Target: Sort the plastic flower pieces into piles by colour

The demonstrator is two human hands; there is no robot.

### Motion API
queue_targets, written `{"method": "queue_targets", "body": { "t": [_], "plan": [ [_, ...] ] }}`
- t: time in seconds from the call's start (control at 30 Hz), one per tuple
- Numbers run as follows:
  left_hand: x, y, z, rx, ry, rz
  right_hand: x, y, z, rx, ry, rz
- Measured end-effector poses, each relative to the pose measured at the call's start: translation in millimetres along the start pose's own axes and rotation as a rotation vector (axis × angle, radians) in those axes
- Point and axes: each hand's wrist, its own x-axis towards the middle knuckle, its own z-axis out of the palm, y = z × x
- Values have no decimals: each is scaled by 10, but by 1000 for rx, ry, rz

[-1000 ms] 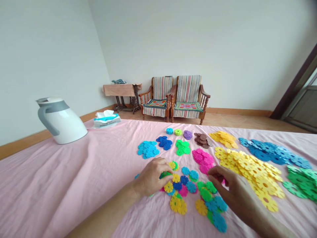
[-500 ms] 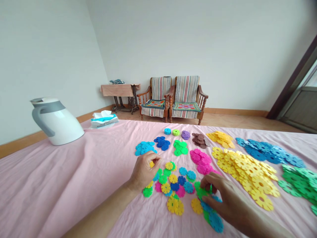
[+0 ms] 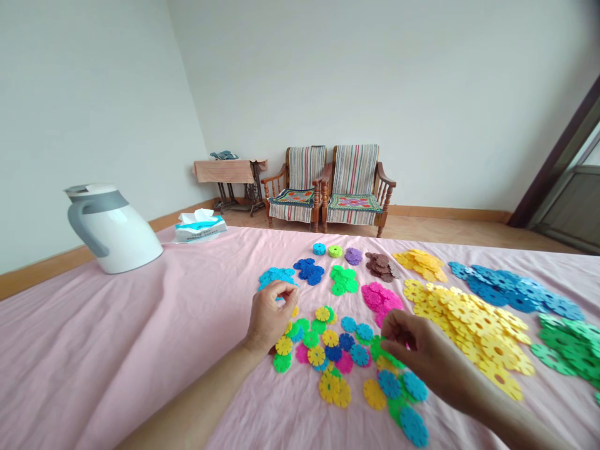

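My left hand [image 3: 270, 314] is closed in a pinch in front of the light blue pile of notched plastic discs [image 3: 275, 275]. Whatever its fingertips hold, if anything, is hidden. My right hand [image 3: 416, 344] is closed too, thumb against curled fingers, just in front of the pink pile [image 3: 380, 299]; I cannot make out anything in it. Between and below the hands lie mixed loose discs: a yellow disc [image 3: 330, 338], a dark blue disc [image 3: 333, 353], a green disc [image 3: 282, 362] and several others. Light blue discs [image 3: 413, 426] lie below my right hand.
Sorted piles include dark blue [image 3: 309, 271], green [image 3: 344, 280], purple [image 3: 353, 255], brown [image 3: 380, 267] and a large yellow heap [image 3: 473, 325]. A white jug [image 3: 122, 234] and a tissue box [image 3: 200, 230] stand at left on the pink cloth [image 3: 187, 312]. Two chairs [image 3: 354, 181] are beyond.
My left hand has moved slightly away from me, toward the light blue pile. My right hand has lifted off the green and blue discs at lower right, uncovering more of them.
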Motion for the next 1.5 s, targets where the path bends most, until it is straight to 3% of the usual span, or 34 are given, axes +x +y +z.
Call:
{"method": "queue_targets", "body": {
  "t": [0.13,0.3,0.53,0.73,0.93,1.1,1.37,1.5],
  "plan": [
    [57,-109,-6,-55,92,-116,425,61,52,-10,154,-27],
    [83,-148,-21,-83,137,-163,967,8,163,-63,273,-10],
    [57,-119,-14,-96,121,-126,1284,-31,324,-133,333,8],
    [69,-126,-22,-93,132,-123,1152,-8,300,-168,326,3],
    [75,-118,-17,-86,136,-112,757,-260,419,-122,107,-179],
    [73,-119,-21,-73,135,-110,578,-412,532,-152,10,-273],
    [71,-120,-23,-91,125,-110,482,-504,285,-102,-187,-172],
    [77,-109,-23,-92,132,-119,521,-365,203,-129,-131,-175]
  ]
}}
